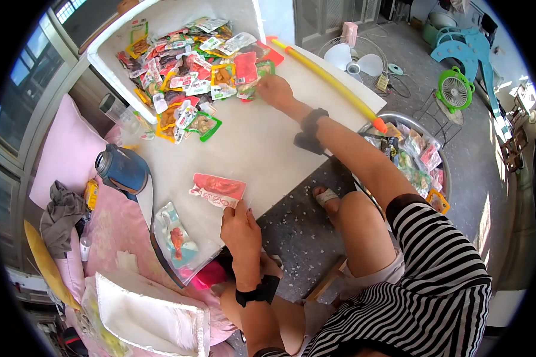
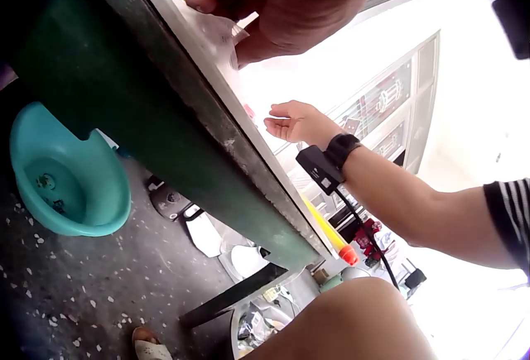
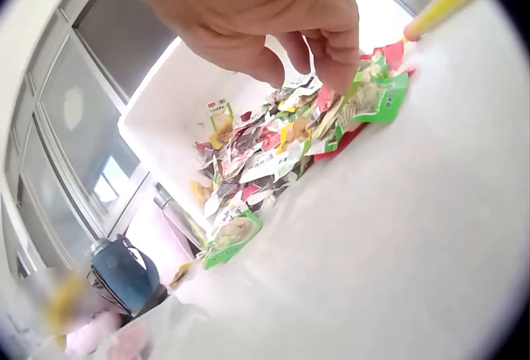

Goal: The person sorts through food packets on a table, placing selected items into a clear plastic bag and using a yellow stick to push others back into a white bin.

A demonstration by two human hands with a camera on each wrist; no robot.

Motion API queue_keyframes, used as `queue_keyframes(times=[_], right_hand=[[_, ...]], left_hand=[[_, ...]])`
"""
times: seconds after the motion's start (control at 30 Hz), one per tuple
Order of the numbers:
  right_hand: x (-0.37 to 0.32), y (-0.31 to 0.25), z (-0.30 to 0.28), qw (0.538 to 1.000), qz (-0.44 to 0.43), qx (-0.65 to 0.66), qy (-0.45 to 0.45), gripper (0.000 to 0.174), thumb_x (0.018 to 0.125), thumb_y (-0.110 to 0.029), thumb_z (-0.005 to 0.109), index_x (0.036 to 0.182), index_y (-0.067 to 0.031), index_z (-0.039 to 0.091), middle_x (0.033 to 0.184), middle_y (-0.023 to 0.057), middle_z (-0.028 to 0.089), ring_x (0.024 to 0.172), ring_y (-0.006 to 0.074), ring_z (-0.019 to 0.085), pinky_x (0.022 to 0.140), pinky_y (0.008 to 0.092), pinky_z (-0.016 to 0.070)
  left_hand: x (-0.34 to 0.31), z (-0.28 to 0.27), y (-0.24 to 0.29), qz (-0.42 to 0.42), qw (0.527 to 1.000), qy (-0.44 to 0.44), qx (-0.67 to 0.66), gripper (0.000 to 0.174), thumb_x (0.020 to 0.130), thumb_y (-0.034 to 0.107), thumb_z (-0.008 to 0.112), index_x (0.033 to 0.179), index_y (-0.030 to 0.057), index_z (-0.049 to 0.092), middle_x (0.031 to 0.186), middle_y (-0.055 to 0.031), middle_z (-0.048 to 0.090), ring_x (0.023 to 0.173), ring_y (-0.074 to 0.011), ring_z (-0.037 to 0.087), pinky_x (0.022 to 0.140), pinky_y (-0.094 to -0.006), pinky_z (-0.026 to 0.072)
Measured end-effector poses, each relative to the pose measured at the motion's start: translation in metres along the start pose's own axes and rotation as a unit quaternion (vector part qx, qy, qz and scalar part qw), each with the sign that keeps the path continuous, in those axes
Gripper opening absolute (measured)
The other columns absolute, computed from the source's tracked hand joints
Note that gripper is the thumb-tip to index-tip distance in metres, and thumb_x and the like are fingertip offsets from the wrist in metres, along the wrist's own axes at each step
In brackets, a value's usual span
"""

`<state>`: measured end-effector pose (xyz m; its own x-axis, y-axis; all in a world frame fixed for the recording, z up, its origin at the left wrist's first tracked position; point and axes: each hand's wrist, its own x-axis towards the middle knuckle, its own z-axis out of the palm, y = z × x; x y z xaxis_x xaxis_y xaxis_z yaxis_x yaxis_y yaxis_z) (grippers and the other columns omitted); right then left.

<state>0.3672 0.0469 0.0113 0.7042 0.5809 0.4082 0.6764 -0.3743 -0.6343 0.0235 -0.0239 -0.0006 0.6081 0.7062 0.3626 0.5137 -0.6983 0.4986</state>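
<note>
My left hand pinches the near edge of a red-and-white snack packet over the white tabletop. In the left wrist view, part of that packet shows between thumb and finger. My right hand is at the right side of a heap of small snack packets spilling from a white foam box lying on its side. In the right wrist view its fingers are loosely bent and spread, right over a green-edged packet.
A clear bag with a packet lies at the table's near left, beside a blue flask. A yellow tube lies along the far right edge. A metal basin of packets stands right of the table. Another foam box stands near left.
</note>
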Motion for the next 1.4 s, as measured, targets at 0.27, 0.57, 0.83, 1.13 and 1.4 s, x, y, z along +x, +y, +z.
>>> queue_keyframes(times=[0.27, 0.57, 0.83, 1.13, 1.4], right_hand=[[0.056, -0.012, 0.039, 0.992, -0.056, -0.100, -0.052, 0.039, 0.072, -0.026, 0.071, 0.099, -0.0013, 0.057, 0.104, 0.0161, 0.063, 0.102, 0.0303, 0.060, 0.084, 0.0398, 0.0501], [0.060, 0.012, 0.023, 0.966, -0.128, -0.221, -0.026, 0.020, 0.078, -0.019, 0.061, 0.088, -0.0014, 0.061, 0.090, 0.0149, 0.067, 0.084, 0.0282, 0.067, 0.072, 0.0396, 0.0530], [-0.026, 0.015, -0.082, 0.833, 0.208, 0.497, -0.125, 0.021, 0.087, -0.020, 0.059, 0.093, -0.0002, 0.063, 0.086, 0.0137, 0.067, 0.074, 0.0208, 0.065, 0.068, 0.0353, 0.0536], [-0.221, -0.019, -0.153, 0.748, 0.325, 0.473, -0.334, 0.017, 0.085, -0.020, 0.064, 0.092, -0.0041, 0.066, 0.080, 0.0026, 0.066, 0.068, 0.0090, 0.060, 0.052, 0.0223, 0.0429], [-0.242, -0.046, -0.145, 0.762, 0.343, 0.443, -0.325, 0.017, 0.086, -0.018, 0.064, 0.085, -0.0009, 0.063, 0.068, 0.0011, 0.056, 0.055, 0.0088, 0.052, 0.046, 0.0224, 0.0452]], left_hand=[[0.004, 0.001, -0.005, -0.011, 1.000, -0.013, -0.010, 0.024, 0.078, 0.001, 0.060, 0.102, 0.0015, 0.064, 0.082, -0.0196, 0.059, 0.071, -0.0392, 0.059, 0.061, -0.0448, 0.0464], [0.004, -0.002, -0.002, 0.000, 1.000, -0.006, -0.005, 0.023, 0.078, 0.001, 0.060, 0.101, 0.0007, 0.064, 0.082, -0.0196, 0.059, 0.071, -0.0390, 0.059, 0.062, -0.0454, 0.0464], [0.003, -0.003, -0.004, 0.004, 1.000, 0.021, -0.010, 0.024, 0.078, 0.001, 0.060, 0.101, 0.0012, 0.065, 0.082, -0.0199, 0.060, 0.072, -0.0391, 0.059, 0.063, -0.0455, 0.0464], [0.000, -0.001, -0.008, 0.020, 0.994, 0.102, -0.041, 0.019, 0.078, 0.004, 0.062, 0.096, 0.0036, 0.068, 0.077, -0.0168, 0.057, 0.065, -0.0354, 0.059, 0.057, -0.0438, 0.0460], [0.001, -0.001, -0.009, 0.034, 0.989, 0.125, -0.066, 0.021, 0.080, 0.003, 0.060, 0.100, 0.0037, 0.067, 0.076, -0.0177, 0.057, 0.065, -0.0368, 0.058, 0.058, -0.0436, 0.0462]])
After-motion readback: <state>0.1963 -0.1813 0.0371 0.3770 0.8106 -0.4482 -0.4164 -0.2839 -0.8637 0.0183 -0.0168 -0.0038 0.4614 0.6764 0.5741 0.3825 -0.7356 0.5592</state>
